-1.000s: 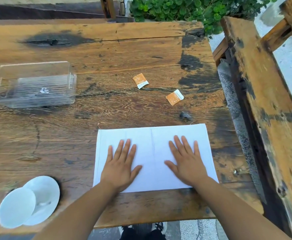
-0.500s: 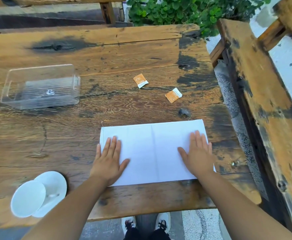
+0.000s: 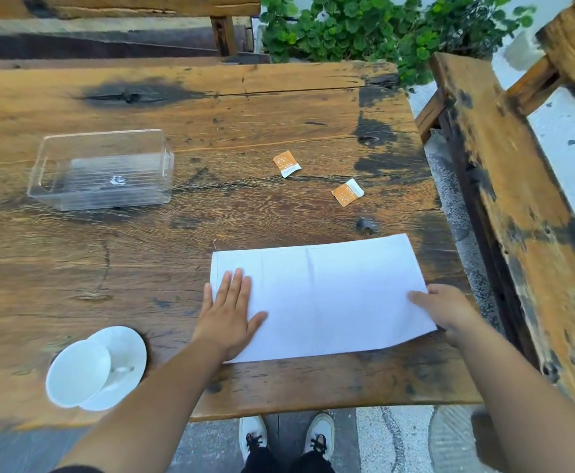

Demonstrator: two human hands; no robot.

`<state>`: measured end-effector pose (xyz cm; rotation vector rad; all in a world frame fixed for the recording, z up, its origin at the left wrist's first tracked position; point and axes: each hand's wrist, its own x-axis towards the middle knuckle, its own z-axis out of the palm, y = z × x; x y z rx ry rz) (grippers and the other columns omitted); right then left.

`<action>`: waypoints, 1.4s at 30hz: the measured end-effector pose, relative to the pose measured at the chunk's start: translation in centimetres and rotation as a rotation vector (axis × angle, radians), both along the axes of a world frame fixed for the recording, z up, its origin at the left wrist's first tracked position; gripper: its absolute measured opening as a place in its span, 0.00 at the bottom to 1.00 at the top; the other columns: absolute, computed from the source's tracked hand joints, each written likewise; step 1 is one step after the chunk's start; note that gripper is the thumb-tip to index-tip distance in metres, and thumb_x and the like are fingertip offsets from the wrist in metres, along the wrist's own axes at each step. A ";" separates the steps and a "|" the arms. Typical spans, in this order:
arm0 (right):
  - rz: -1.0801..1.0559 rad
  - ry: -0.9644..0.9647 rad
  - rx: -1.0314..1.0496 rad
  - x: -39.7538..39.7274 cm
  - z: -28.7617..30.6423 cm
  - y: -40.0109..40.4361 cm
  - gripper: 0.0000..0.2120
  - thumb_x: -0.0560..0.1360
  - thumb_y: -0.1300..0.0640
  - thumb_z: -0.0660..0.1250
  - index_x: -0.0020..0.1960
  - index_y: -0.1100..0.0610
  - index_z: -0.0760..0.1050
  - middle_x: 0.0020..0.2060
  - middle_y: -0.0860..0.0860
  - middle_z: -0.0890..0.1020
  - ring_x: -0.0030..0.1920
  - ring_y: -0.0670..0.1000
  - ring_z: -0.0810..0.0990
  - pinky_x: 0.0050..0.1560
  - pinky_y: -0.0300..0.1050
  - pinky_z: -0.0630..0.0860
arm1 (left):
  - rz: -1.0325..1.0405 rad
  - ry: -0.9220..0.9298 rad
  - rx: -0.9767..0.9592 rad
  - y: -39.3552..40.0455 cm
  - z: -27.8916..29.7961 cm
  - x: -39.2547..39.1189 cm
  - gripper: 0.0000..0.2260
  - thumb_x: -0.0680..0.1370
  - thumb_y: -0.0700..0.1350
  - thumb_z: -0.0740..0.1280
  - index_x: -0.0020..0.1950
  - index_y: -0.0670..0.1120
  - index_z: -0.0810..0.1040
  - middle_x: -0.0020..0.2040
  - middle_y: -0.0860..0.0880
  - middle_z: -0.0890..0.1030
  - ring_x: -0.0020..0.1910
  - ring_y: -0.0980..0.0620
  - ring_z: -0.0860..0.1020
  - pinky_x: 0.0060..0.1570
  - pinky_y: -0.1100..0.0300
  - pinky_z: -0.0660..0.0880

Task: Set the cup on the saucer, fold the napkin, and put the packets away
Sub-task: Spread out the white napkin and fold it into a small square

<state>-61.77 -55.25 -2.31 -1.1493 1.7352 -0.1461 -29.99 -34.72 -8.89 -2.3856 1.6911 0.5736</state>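
The napkin (image 3: 320, 298) lies at the table's (image 3: 177, 107) lower edge. Your left hand (image 3: 228, 315) presses flat on its left side; your right hand (image 3: 444, 310) pinches the right corner.

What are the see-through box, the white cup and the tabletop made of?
The box looks like clear rigid plastic: the wood shows through its glossy walls, and its floor is ribbed. The cup, standing on its saucer, appears to be glazed white ceramic, smooth with a soft sheen, though it could be melamine. The table is weathered wood, with visible grain, cracks, knots and dark stains.
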 end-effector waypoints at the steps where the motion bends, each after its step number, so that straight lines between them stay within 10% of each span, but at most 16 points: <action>1: 0.029 0.018 -0.037 -0.3 0.7 -0.3 0.07 0.74 0.60 0.69 0.39 0.62 0.77 0.41 0.62 0.84 0.37 0.58 0.82 0.40 0.52 0.78 | -0.015 0.003 0.000 0.1 0.0 -0.1 0.34 0.73 0.68 0.32 0.71 0.49 0.28 0.74 0.49 0.30 0.72 0.49 0.28 0.70 0.44 0.31; 12: 0.658 0.330 -0.736 6.4 9.7 3.5 0.11 0.76 0.53 0.61 0.36 0.55 0.71 0.29 0.54 0.76 0.33 0.61 0.75 0.30 0.49 0.68 | -0.013 0.050 -0.035 0.4 -0.1 -3.1 0.35 0.73 0.68 0.31 0.73 0.47 0.31 0.74 0.48 0.32 0.71 0.48 0.28 0.70 0.44 0.31; 22: 0.954 0.360 -0.683 18.4 3.4 13.4 0.14 0.79 0.49 0.53 0.47 0.54 0.75 0.43 0.52 0.81 0.42 0.58 0.81 0.34 0.46 0.66 | 0.044 0.123 -0.130 4.7 1.5 -2.8 0.30 0.80 0.58 0.46 0.77 0.43 0.44 0.77 0.45 0.42 0.74 0.46 0.34 0.71 0.45 0.34; 31: 0.981 0.340 -0.637 21.0 -1.3 16.0 0.17 0.79 0.47 0.52 0.49 0.56 0.76 0.45 0.54 0.81 0.43 0.58 0.81 0.39 0.48 0.74 | 0.071 0.130 -0.140 10.2 3.3 -3.7 0.26 0.78 0.54 0.53 0.71 0.40 0.68 0.72 0.43 0.68 0.71 0.43 0.65 0.69 0.44 0.60; 37: 0.939 0.159 -0.633 20.1 -1.2 15.5 0.19 0.80 0.46 0.52 0.40 0.54 0.74 0.38 0.53 0.79 0.41 0.57 0.78 0.37 0.48 0.72 | 0.196 0.195 -0.198 9.9 3.5 -3.1 0.26 0.81 0.49 0.48 0.77 0.44 0.44 0.76 0.48 0.39 0.73 0.49 0.33 0.70 0.51 0.31; 42: 1.102 0.302 -0.734 15.1 -2.3 7.4 0.16 0.79 0.55 0.58 0.65 0.54 0.73 0.68 0.53 0.73 0.70 0.55 0.67 0.67 0.53 0.65 | 0.039 0.253 -0.260 7.4 4.5 -5.9 0.26 0.77 0.48 0.55 0.74 0.43 0.59 0.76 0.43 0.58 0.75 0.44 0.56 0.70 0.41 0.54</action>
